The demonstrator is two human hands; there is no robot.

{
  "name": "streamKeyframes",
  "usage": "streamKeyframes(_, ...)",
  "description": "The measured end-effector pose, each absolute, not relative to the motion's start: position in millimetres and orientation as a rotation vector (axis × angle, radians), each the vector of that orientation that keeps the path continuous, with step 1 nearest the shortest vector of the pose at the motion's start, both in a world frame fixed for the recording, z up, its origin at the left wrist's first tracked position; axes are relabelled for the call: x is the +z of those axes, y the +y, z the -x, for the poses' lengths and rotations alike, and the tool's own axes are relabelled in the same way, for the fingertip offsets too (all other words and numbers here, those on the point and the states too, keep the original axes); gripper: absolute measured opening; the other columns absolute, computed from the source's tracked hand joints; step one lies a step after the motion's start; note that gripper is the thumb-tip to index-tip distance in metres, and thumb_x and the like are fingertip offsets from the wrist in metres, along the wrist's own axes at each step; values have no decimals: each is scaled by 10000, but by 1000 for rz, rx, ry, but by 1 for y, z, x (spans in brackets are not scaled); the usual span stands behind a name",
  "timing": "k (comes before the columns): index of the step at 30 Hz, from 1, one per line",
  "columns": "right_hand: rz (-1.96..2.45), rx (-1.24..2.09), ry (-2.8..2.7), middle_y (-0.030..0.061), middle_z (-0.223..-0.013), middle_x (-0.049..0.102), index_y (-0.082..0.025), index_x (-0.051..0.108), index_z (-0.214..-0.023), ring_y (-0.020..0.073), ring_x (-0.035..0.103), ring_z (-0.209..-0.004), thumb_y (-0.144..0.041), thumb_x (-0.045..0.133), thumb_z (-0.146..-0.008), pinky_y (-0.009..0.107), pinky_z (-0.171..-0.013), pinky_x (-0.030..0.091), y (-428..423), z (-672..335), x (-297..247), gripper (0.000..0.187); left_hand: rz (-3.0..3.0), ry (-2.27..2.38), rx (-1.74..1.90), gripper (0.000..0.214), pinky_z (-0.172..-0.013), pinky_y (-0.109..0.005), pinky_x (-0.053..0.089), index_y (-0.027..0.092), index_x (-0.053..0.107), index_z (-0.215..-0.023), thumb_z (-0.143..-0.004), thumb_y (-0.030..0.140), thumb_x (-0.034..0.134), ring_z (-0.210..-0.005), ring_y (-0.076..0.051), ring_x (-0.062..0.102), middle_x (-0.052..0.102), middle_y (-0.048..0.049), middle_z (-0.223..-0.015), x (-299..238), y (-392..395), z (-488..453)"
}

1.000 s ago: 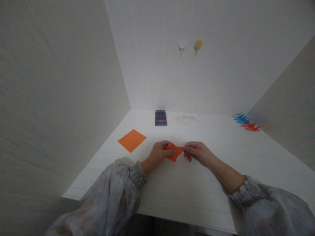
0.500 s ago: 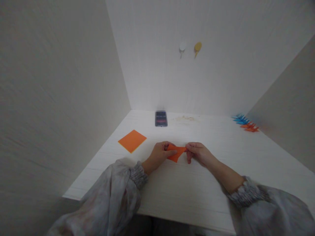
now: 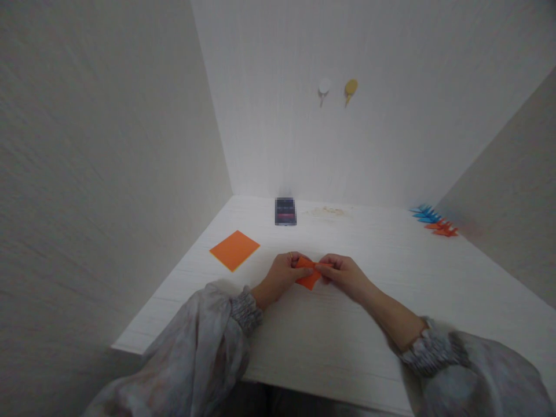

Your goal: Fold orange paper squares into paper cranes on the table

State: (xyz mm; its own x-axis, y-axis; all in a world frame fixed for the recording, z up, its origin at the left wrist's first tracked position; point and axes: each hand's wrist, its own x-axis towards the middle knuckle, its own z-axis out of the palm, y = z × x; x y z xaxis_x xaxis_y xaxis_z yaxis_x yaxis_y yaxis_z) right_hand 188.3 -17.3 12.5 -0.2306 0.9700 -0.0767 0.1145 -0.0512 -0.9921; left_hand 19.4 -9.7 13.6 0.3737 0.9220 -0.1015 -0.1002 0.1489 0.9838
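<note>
A small folded orange paper (image 3: 308,278) rests on the white table (image 3: 330,336) in front of me. My left hand (image 3: 282,273) pinches its left side, a ring on one finger. My right hand (image 3: 343,274) pinches its right tip and presses it over toward the left hand. The two hands nearly touch above the paper, and much of it is hidden under the fingers. Both wrists come out of loose grey patterned sleeves.
A flat orange paper square (image 3: 234,249) lies to the left. A small dark box (image 3: 285,211) stands near the back wall. Several blue and orange folded paper pieces (image 3: 432,220) lie at the far right. Two hooks (image 3: 337,90) hang on the back wall.
My right hand has moved left, folding the paper's right tip inward. The paper now looks shorter and the hands are closer together.
</note>
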Motion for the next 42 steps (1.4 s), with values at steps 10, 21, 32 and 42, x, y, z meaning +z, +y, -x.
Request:
streamKeyframes(10,1171,1435,-1350,-22,-469,520,-151,601,-590,78,434,-422,-342,672,-608,217,-420,329,-20,-186,6,205,-1305,891,821,259,-554,-202,392,104,616,-749,-597,307,671,-562,-85,525,617,-28,-665,10,-10,-18)
streamKeyframes(21,1186,1391,-1404,-21,-431,515,-157,612,-603,82,429,-392,-375,627,-653,219,-402,308,-23,-182,9,224,-1159,941,890,203,-508,-203,370,115,595,-621,-582,304,660,-498,-79,494,575,4,-547,11,-11,-20)
streamKeyframes(32,1298,1244,-1478,-40,-385,491,-169,547,-590,68,395,-348,-362,591,-683,205,-369,254,-23,-186,9,218,-1227,880,724,306,-502,-213,426,98,616,-746,-602,364,661,-546,-95,535,605,-33,-657,17,-15,-18)
streamKeyframes(42,1220,1351,-1380,-39,-430,519,-150,552,-577,58,427,-358,-342,632,-645,191,-367,303,-24,-185,7,219,-1232,849,748,251,-504,-164,394,89,599,-689,-574,289,698,-512,-54,515,602,-6,-609,12,-13,-16)
